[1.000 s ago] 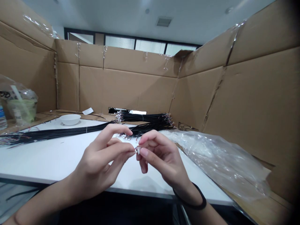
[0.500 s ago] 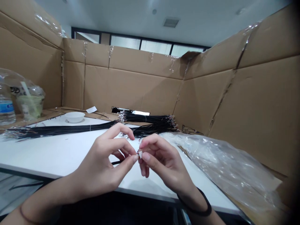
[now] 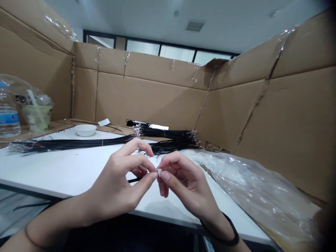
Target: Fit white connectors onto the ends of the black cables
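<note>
A small white connector (image 3: 159,171) on the end of a black wire (image 3: 135,180) sits between my fingertips at the middle of the view. My left hand (image 3: 122,176) pinches the wire end near it, and the wire runs back behind those fingers. My right hand (image 3: 183,185) holds the connector between thumb and forefinger, and the two hands touch there. Both hands hover over the white table (image 3: 63,171). Just behind them lie bundles of black wires (image 3: 168,138) with small pale terminals at their ends.
A longer black wire bundle (image 3: 70,144) lies across the table's left side. A clear plastic bag (image 3: 252,189) lies to the right. A white bowl (image 3: 85,130), a water bottle (image 3: 9,117) and a green cup (image 3: 36,115) stand at back left. Cardboard walls (image 3: 147,98) surround the table.
The view has tilted and shifted slightly, and my hands sit a little further right. The connector stays pinched between my fingertips, and the black wire shows more clearly below my left fingers.
</note>
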A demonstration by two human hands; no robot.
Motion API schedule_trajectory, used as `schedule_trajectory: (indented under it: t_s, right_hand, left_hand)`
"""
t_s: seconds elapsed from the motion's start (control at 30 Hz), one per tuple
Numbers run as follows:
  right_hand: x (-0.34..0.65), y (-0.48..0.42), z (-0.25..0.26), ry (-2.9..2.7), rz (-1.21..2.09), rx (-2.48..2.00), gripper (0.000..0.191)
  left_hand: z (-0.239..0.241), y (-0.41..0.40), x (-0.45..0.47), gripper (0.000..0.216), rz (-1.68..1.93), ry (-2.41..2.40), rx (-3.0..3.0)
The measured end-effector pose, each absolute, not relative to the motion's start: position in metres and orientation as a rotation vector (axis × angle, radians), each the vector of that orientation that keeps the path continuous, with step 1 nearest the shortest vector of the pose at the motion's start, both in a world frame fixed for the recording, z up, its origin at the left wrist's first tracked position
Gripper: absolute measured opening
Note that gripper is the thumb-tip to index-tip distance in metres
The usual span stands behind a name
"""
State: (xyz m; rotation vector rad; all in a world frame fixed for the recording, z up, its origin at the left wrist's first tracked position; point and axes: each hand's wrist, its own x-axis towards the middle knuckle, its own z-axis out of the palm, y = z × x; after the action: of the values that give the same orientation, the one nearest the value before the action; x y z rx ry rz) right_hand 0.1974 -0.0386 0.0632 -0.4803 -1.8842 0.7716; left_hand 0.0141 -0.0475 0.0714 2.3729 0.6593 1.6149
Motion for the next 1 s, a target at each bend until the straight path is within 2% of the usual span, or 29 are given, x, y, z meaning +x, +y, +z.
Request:
schedule_trajectory:
  t_s: [0.23,0.37,0.47,0.63,0.83,1.0]
  right_hand:
    - [0.1972,-0.0394,0.0650,-1.845,0.791,-0.474,0.006]
    - [0.1975,-0.0390,0.0649,-1.811,0.799,-0.462,0.005]
    - [0.1978,-0.0387,0.0643,-1.780,0.799,-0.435,0.005]
    - [0.1976,-0.0379,0.0646,-1.777,0.773,-0.444,0.004]
    - [0.1966,-0.0392,0.0640,-1.816,0.592,-0.488,0.002]
    - [0.1971,-0.0367,0.0610,-1.863,0.432,-0.474,0.009]
  left_hand:
    - [0.0687,-0.0451,0.0145,0.013,1.612,0.611,2.304]
    - [0.0709,-0.0452,0.0130,0.025,1.526,0.644,2.246]
    - [0.0740,-0.0446,0.0093,0.010,1.361,0.744,2.288]
    - [0.0766,-0.0435,0.0062,0.034,1.124,0.787,2.407]
    - [0.0744,-0.0428,0.0100,0.028,1.260,0.780,2.565]
    - [0.0681,-0.0399,0.0121,0.028,1.344,0.752,2.637]
